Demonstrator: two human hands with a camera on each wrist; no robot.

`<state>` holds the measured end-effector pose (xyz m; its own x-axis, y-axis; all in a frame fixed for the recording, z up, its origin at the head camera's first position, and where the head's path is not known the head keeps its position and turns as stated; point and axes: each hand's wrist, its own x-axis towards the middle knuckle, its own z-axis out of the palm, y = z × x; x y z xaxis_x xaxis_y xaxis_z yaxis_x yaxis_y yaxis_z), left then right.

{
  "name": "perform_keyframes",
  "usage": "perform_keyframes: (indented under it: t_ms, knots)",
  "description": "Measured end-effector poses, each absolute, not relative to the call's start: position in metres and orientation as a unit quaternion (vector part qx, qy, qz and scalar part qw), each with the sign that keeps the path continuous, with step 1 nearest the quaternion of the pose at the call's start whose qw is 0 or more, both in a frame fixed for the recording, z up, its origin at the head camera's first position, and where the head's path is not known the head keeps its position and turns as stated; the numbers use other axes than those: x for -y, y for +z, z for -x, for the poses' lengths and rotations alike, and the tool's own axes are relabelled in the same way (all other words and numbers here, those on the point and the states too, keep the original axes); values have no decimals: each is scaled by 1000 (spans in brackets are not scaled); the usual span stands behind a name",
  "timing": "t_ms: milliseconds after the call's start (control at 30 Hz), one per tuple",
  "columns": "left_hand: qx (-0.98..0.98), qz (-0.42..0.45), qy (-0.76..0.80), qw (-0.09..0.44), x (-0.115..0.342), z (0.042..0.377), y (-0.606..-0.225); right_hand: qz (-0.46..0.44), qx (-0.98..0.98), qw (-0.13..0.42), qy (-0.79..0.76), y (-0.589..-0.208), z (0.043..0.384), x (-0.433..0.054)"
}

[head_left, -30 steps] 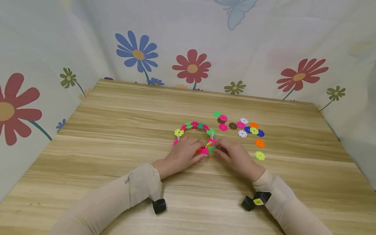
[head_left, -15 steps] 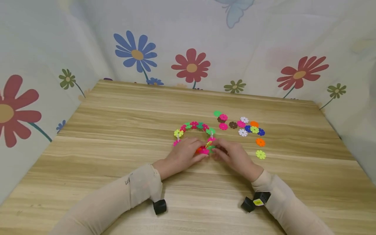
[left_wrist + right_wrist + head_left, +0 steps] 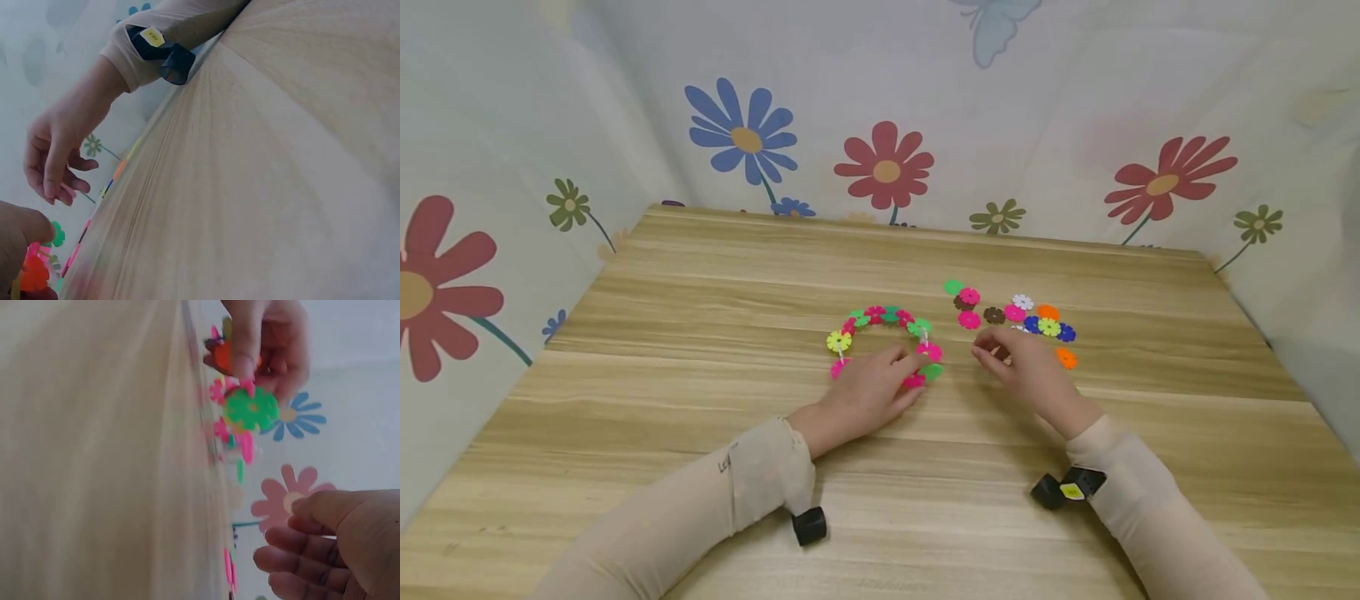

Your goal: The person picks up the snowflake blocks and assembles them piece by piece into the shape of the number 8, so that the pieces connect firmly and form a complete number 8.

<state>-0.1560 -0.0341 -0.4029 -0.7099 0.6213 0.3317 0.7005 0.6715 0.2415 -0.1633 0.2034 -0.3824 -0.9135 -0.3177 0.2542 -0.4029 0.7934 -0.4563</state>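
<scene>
My left hand [image 3: 868, 387] pinches the near side of a ring of interlocking flower-shaped discs [image 3: 875, 315], joined in pink, green, yellow and white. Seen from the right wrist, the left thumb lies over an orange disc [image 3: 222, 357], with a green disc [image 3: 251, 409] of the ring just beyond the thumb tip. The left fingers cover part of the ring's near side. My right hand [image 3: 1033, 375] is apart from the ring, to its right and above the table. Its fingers are loosely bent and nothing shows between them in either wrist view.
Loose discs lie right of the ring: a green one [image 3: 953, 287], pink ones [image 3: 969, 320], a brown one [image 3: 994, 316], a white one [image 3: 1022, 302], blue ones [image 3: 1066, 332] and orange ones [image 3: 1066, 358]. The right hand partly hides some. A flowered cloth [image 3: 1052, 150] hangs behind the wooden table [image 3: 737, 275].
My right hand has let go of the ring's right side and moved right, towards the loose discs. The ring has shifted slightly left, still in my left hand.
</scene>
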Motion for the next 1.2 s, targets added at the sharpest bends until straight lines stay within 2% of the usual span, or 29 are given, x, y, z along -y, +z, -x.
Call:
perform_keyframes:
  t_ms: [233, 533, 800, 1200]
  knots:
    - [912, 357, -155, 131, 34, 156, -404, -127, 964, 94, 216, -378, 177, -235]
    - [912, 352, -157, 138, 31, 157, -406, -71, 976, 62, 197, -379, 186, -267]
    - [908, 351, -153, 168, 30, 158, -408, -97, 976, 55, 185, -395, 200, -268]
    - [894, 372, -152, 199, 34, 157, -413, -73, 967, 55, 239, -403, 201, -264]
